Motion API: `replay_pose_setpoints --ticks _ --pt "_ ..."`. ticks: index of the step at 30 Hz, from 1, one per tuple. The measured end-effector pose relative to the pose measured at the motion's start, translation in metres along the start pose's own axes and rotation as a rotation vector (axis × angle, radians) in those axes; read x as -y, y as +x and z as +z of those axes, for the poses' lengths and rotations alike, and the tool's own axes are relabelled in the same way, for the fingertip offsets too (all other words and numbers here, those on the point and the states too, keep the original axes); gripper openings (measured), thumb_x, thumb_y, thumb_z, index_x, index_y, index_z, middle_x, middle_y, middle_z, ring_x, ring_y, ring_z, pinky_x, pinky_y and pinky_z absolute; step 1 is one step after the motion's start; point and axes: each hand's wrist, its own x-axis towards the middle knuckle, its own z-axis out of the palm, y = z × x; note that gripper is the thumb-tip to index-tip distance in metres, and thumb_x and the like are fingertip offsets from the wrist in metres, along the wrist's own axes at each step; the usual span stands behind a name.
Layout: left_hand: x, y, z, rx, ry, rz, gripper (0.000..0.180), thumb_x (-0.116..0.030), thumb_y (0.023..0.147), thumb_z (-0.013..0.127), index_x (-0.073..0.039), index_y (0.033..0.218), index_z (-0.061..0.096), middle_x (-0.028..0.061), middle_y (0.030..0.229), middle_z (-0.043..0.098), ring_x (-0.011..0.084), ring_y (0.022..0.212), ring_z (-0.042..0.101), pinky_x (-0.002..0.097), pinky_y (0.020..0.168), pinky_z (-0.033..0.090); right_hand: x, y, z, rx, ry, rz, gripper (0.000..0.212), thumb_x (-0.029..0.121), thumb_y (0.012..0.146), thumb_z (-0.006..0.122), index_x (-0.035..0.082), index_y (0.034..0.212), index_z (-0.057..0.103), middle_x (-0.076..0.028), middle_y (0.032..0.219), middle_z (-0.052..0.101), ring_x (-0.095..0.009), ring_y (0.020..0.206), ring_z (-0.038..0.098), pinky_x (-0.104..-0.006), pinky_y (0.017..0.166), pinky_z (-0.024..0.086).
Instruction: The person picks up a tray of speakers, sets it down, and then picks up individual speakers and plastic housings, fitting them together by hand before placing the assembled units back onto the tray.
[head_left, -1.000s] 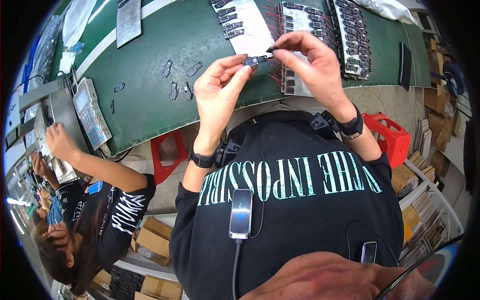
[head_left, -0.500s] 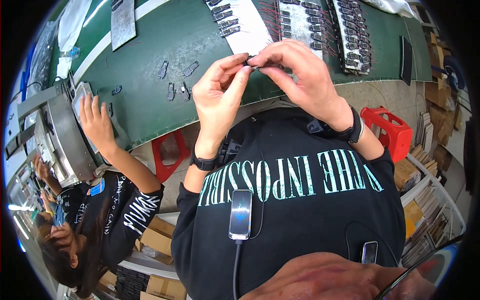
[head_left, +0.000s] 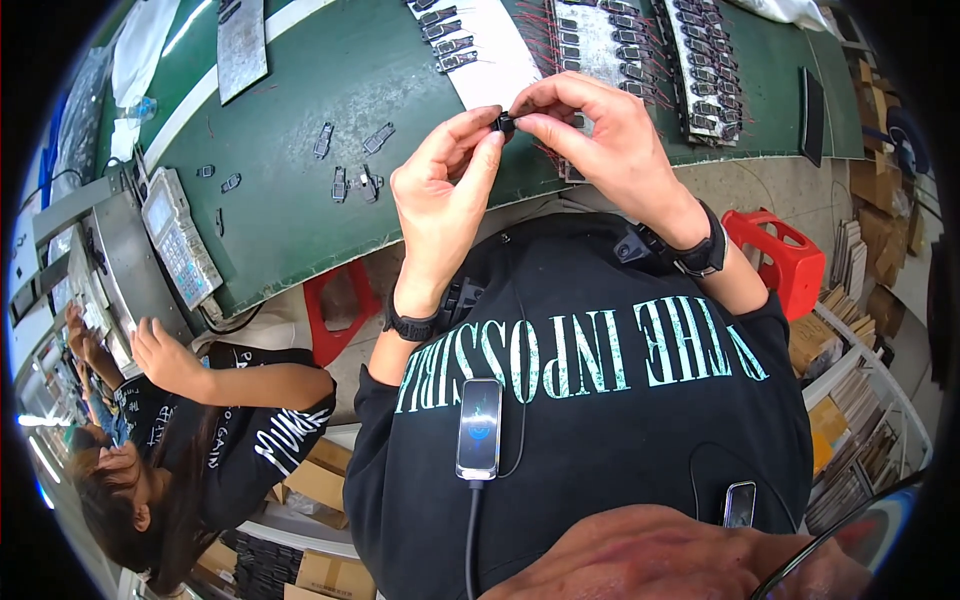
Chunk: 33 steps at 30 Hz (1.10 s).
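Above the front edge of the green table, a small black part (head_left: 504, 123) is pinched between the fingertips of my left hand (head_left: 440, 190). My right hand (head_left: 615, 135) meets it from the other side, thumb and forefinger closed against the part. Fingers cover much of it, so its exact kind cannot be made out. Beyond my hands lies a white board (head_left: 500, 70) with a row of small black modules (head_left: 455, 62) along its left edge. Several loose black modules (head_left: 379, 138) of similar look rest on the table to the left of my left hand.
Two more boards of wired black modules (head_left: 635, 72) (head_left: 705, 85) lie at the far right, beside a black flat bar (head_left: 811, 118). At left are a keypad unit (head_left: 180, 240), a metal machine (head_left: 135, 270) and a co-worker's hand (head_left: 170, 355). A red stool (head_left: 775, 262) stands right.
My fingers have shifted, and the black part between them shows more. The co-worker's hand has drawn back from the keypad unit toward the metal machine, leaving another small black piece on the table visible.
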Motion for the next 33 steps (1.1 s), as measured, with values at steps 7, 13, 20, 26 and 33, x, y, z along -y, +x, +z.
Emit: replay_pose_setpoints --ticks 7,13,20,26,33 --pt "0.003 -0.001 -0.001 -0.01 0.079 0.023 0.023 0.001 0.091 0.068 0.005 0.114 0.069 0.0071 0.1 0.074 0.0085 0.091 0.068 0.0223 0.082 0.054 -0.011 0.004 -0.003 0.08 0.182 0.093 0.011 0.003 0.091 0.069 -0.001 0.101 0.067 -0.001 0.097 0.065 -0.006 0.083 0.061 -0.0223 0.073 0.051" --pt "-0.001 -0.001 -0.001 0.006 0.078 0.019 0.023 0.001 0.091 0.067 0.005 0.114 0.069 0.0089 0.1 0.074 0.0105 0.092 0.07 0.0233 0.082 0.054 -0.024 0.013 -0.013 0.256 0.458 0.24 0.009 0.002 0.093 0.067 0.0 0.101 0.065 -0.001 0.102 0.065 -0.006 0.091 0.061 -0.0217 0.078 0.052" --pt "0.0 0.0 -0.006 0.048 0.053 -0.004 0.023 0.001 0.092 0.066 0.005 0.115 0.068 0.0097 0.1 0.074 0.0118 0.092 0.07 0.0239 0.083 0.055 -0.02 0.012 -0.011 0.275 0.402 0.222 0.008 0.002 0.095 0.065 0.0 0.101 0.062 -0.002 0.102 0.064 -0.006 0.091 0.061 -0.0209 0.081 0.051" --pt "0.001 -0.001 -0.004 0.054 0.014 -0.027 0.021 0.001 0.092 0.066 0.005 0.112 0.068 0.0095 0.1 0.074 0.0118 0.091 0.07 0.0239 0.083 0.055 -0.013 0.005 -0.002 0.188 0.213 0.055 0.013 0.002 0.094 0.064 0.001 0.106 0.06 -0.002 0.099 0.065 -0.008 0.09 0.063 -0.0238 0.08 0.052" --pt "0.009 0.001 0.0 0.031 0.012 -0.045 0.014 0.001 0.094 0.064 0.005 0.106 0.069 0.0077 0.098 0.074 0.0103 0.089 0.069 0.024 0.081 0.055 -0.004 -0.004 0.008 0.048 -0.297 -0.221 0.023 0.001 0.089 0.067 0.001 0.111 0.059 -0.005 0.096 0.067 -0.013 0.089 0.067 -0.0282 0.078 0.055"
